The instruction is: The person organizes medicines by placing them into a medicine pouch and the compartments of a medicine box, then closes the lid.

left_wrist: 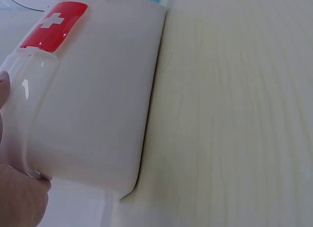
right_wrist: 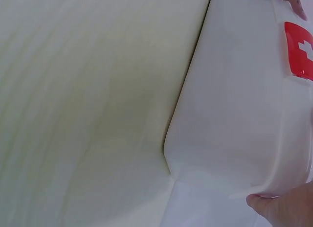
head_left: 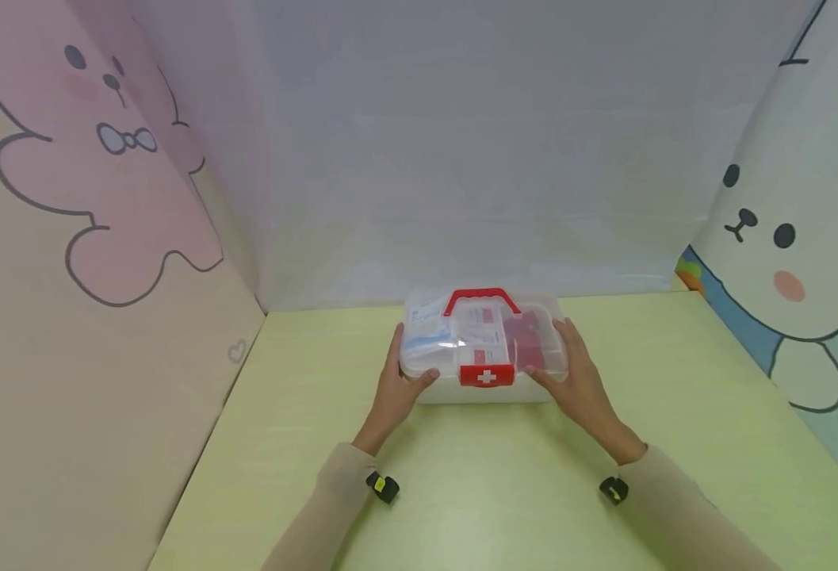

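Note:
A first aid box [head_left: 440, 390] with a clear lid and a white base sits on the table, its lid down. The red handle [head_left: 483, 293] lies at the top, and a red latch [head_left: 497, 381] with a white cross is at the front. Through the lid show white-and-blue packets [head_left: 426, 325] and something red [head_left: 524, 341]. My left hand [head_left: 397, 392] grips the box's left end, thumb on the front rim of the lid. At the opposite end, my right hand [head_left: 584, 390] holds it the same way. Both wrist views show the smooth white front wall [left_wrist: 98, 100] close up.
The pale yellow table [head_left: 304, 412] spreads around the box. A whitish sheet [head_left: 461, 159] hangs behind it. Side panels with a pink bear [head_left: 140, 214] and a white rabbit [head_left: 768, 270] stand left and right. Dark bands [head_left: 383, 487] circle both sleeves.

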Available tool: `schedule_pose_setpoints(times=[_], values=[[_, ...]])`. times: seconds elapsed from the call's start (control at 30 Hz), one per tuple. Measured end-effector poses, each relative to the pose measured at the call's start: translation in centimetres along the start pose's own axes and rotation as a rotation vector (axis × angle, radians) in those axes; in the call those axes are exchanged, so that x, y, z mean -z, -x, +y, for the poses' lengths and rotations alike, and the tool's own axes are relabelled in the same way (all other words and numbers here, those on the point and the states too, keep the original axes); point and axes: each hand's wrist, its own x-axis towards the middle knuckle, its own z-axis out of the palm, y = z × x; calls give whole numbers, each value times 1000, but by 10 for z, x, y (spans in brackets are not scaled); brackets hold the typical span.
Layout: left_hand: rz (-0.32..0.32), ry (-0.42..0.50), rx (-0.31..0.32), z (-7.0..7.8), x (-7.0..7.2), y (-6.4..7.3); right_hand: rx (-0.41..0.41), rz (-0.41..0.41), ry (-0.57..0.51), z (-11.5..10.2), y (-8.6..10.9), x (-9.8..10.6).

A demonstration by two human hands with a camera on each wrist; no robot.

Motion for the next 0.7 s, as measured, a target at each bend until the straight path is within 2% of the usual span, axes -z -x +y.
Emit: schedule_pose_setpoints(times=[0.33, 0.5, 0.6, 0.7], values=[[18, -7, 7, -2, 4, -1, -5, -21, -13, -2, -4, -1], [29, -60, 10, 3, 4, 3, -12, -18, 6, -4, -2, 4], [54, -129, -20, 12, 7, 8, -5, -1, 31, -5, -1, 8], [99, -235, -94, 25, 12, 11, 44, 28, 57, -10, -1, 14]])
